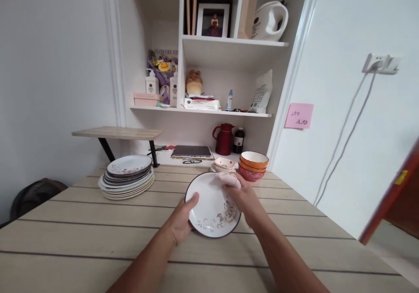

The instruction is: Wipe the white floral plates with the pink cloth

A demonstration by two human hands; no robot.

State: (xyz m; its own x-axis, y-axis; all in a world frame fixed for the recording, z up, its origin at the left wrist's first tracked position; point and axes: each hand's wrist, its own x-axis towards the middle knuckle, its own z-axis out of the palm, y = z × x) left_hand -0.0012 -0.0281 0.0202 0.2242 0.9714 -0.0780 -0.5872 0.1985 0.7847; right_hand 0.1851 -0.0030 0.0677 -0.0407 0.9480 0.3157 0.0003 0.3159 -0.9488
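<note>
I hold a white plate [209, 206] with a dark rim and a brown flower pattern, tilted up over the wooden table [98, 232]. My left hand [182, 219] grips the plate's left edge, thumb on its face. My right hand [244, 199] is closed on a pink cloth [229, 179] and presses it against the plate's upper right part.
A stack of several plates [127, 177] sits at the table's left rear. Stacked orange and red bowls [253, 165] and small pink dishes [224, 164] stand behind the held plate. Shelves with a red jug [224, 139], bottles and a tablet [191, 151] fill the back wall.
</note>
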